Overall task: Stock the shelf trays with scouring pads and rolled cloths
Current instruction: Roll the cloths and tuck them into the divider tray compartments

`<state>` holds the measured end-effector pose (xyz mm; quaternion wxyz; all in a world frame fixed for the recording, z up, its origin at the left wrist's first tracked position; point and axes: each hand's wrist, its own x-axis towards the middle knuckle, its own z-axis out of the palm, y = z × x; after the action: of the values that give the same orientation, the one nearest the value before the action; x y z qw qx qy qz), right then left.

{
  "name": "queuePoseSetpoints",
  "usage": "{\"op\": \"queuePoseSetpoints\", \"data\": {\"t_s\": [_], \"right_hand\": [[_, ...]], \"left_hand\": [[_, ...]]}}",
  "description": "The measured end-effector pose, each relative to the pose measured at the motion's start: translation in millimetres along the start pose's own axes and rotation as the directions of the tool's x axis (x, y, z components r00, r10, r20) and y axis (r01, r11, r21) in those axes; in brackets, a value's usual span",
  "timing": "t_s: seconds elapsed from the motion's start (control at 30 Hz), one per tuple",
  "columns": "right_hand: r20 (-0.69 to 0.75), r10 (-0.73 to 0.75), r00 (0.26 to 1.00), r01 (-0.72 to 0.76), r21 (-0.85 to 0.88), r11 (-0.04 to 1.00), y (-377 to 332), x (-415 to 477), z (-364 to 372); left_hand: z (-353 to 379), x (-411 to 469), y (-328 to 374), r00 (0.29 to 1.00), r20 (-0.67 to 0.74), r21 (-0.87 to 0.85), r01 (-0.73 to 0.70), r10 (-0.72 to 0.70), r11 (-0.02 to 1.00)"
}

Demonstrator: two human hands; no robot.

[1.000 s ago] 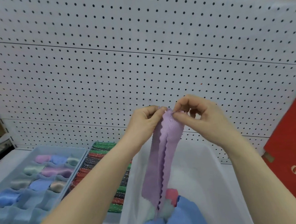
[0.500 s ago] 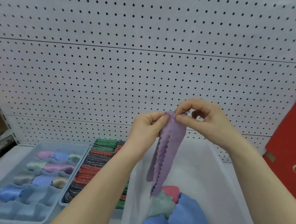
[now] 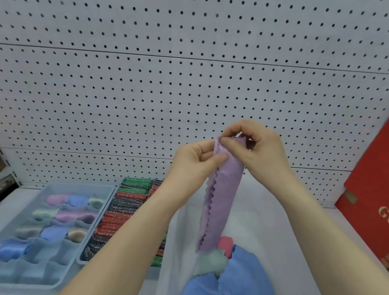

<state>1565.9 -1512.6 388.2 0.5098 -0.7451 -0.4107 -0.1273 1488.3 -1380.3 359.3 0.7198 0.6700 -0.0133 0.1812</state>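
Narrower now than a second ago, the purple cloth (image 3: 220, 204) hangs long-axis down below the fingers (image 3: 204, 147), left hand (image 3: 191, 169) and right hand (image 3: 260, 153) both pinching its top end, the divided tray (image 3: 73, 185) lying down-left, nearer the left hand.

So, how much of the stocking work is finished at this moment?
Done: the scouring pads line their tray, and rolled cloths sit in the back compartments of the divided tray. In hand: the left hand and right hand pinch the top of a purple cloth above the white bin. Left: the front compartments look empty, and loose cloths, blue, green and pink, lie in the bin.
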Motion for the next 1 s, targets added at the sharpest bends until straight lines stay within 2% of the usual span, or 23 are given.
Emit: {"op": "queuePoseSetpoints", "data": {"t_s": [0.1,0.17,0.27,0.43,0.5,0.57,0.6,0.67,0.73,0.8,0.9,1.0], "right_hand": [[-0.020,0.118,0.993,-0.113,0.185,0.976,-1.1,-1.6,-0.3],[0.097,0.232,0.968,-0.250,0.285,0.925,6.9,-5.9,-3.0],[0.289,0.303,0.908,-0.390,0.320,0.864,28.8,-24.8,9.0],[0.382,0.451,0.807,-0.580,0.367,0.727,51.1,-51.1,31.6],[0.416,0.503,0.758,-0.648,0.385,0.658,56.4,-53.3,31.6],[0.439,0.541,0.717,-0.696,0.416,0.585,59.3,-53.7,29.7],[0.440,0.560,0.702,-0.712,0.420,0.563,60.5,-53.3,28.9],[0.410,0.593,0.692,-0.721,0.392,0.571,62.3,-51.9,27.5],[0.354,0.626,0.695,-0.719,0.330,0.612,67.1,-49.5,27.4],[0.322,0.630,0.707,-0.707,0.277,0.651,69.2,-48.3,27.4],[0.307,0.593,0.744,-0.667,0.293,0.685,64.2,-48.0,26.5],[0.289,0.555,0.780,-0.625,0.304,0.719,61.5,-46.7,25.6]], "left_hand": [[-1.6,1.8,-1.6,0.995,-0.088,-0.007,-0.043,0.042,0.999],[-3.6,3.8,1.1,0.987,-0.150,-0.060,-0.068,0.058,0.996],[-8.1,7.6,6.7,0.974,-0.219,-0.155,-0.091,0.056,0.984],[-16.5,14.3,2.7,0.942,-0.335,-0.160,-0.031,-0.024,0.987],[-22.6,15.2,-5.3,0.926,-0.354,-0.175,0.074,-0.133,0.982],[-25.7,11.2,-15.3,0.905,-0.236,-0.272,0.289,-0.354,0.918],[-26.2,7.4,-22.3,0.871,-0.151,-0.298,0.410,-0.467,0.862],[-24.5,-1.6,-39.3,0.774,-0.033,-0.310,0.593,-0.632,0.743],[-22.1,-8.9,-53.7,0.728,0.004,-0.329,0.648,-0.685,0.687],[-19.2,-12.4,-58.9,0.739,0.024,-0.337,0.640,-0.673,0.690],[-15.5,-12.5,-55.9,0.766,0.005,-0.370,0.599,-0.643,0.710],[-15.1,-8.3,-53.7,0.787,-0.034,-0.318,0.576,-0.616,0.753]]}}
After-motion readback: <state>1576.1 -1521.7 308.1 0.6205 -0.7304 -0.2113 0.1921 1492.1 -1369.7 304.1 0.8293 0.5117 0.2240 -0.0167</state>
